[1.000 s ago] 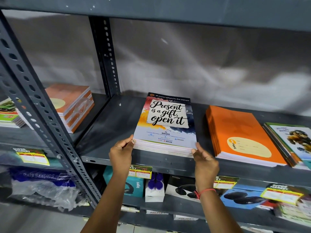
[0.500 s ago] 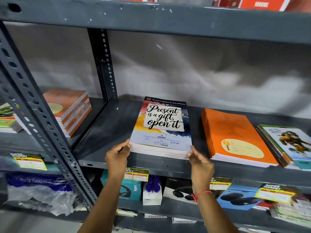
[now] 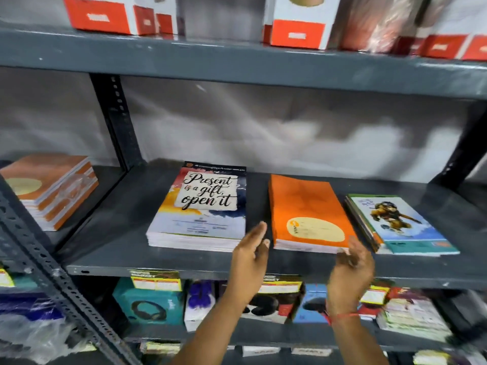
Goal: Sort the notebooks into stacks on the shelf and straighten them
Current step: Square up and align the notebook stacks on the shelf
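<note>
Hands first: the left hand (image 3: 250, 256) is open, fingers spread, holding nothing, just before the gap between 2 stacks. The right hand (image 3: 351, 262), loosely open and blurred, hovers at the orange stack's (image 3: 303, 206) front corner. Farther left on the shelf (image 3: 126, 241) lies the "Present is a gift" stack (image 3: 203, 209); farther right, a cartoon-cover stack (image 3: 400, 225).
</note>
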Available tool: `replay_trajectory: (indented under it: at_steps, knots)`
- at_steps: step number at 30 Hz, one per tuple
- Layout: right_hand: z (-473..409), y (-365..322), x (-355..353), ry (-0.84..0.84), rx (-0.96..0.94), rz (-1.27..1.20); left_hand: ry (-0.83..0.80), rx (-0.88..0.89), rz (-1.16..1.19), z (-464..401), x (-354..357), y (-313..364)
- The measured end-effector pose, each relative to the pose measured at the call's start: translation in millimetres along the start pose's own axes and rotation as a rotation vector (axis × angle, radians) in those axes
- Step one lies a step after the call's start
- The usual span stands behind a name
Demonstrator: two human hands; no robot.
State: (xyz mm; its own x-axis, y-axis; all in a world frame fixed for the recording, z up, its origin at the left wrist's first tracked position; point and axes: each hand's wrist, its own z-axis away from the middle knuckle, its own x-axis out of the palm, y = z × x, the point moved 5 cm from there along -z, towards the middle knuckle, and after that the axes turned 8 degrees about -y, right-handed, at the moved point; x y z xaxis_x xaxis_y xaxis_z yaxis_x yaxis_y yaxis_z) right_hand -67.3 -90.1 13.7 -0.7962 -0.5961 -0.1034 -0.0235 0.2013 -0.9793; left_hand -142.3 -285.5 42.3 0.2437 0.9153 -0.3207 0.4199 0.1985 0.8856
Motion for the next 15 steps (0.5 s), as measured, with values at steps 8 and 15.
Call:
replay_trajectory:
  at_steps: [8,15]
  knots:
    - [-59,41,-41,-0.381,0.142,-0.203,0.034,-0.263,0.261,-8,67,-28]
    - [-71,48,-45,-0.523,0.103,-0.168,0.155,-0.311,0.372,-5,68,-30]
